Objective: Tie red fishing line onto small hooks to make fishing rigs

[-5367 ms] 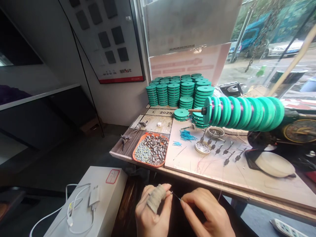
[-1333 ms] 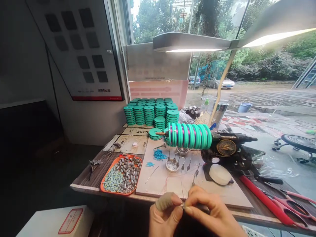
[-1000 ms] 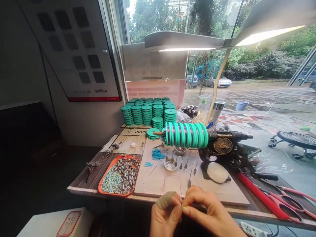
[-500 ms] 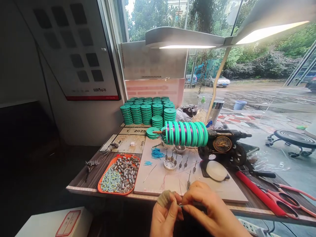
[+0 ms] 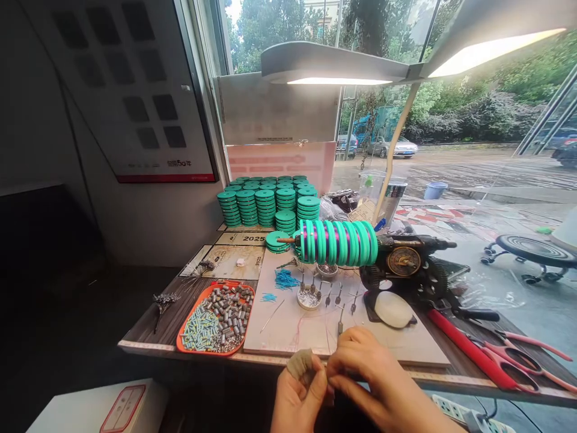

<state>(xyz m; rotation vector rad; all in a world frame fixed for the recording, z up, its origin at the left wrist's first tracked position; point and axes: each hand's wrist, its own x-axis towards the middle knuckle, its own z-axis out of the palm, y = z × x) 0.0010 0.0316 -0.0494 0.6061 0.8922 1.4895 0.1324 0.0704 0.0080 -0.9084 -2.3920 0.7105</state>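
My left hand (image 5: 301,388) is closed in a pinch at the table's front edge, a beige wrap around one finger. Against its fingertips, my right hand (image 5: 372,376) pinches too. Whatever sits between the fingers is tiny and hidden. Just beyond them, a small metal cylinder with a wire stem (image 5: 340,323) stands on the pale board (image 5: 288,328). Several similar pieces stand further back, beside a round dish of small white bits (image 5: 309,298). Short blue pieces (image 5: 285,278) lie on the board, left of the dish.
An orange tray (image 5: 179,343) of metal cylinders and pale green pieces sits at left. Behind the board, a hand-cranked winding machine (image 5: 401,258) carries green discs (image 5: 338,242). Stacked green spools (image 5: 265,204) stand at the back. At right lie scissors (image 5: 511,361) and a red-handled tool (image 5: 471,346).
My fingertips have drawn closer together, and the small bluish bit seen between them before is now covered. The view has shifted slightly; the things on the table stay put.
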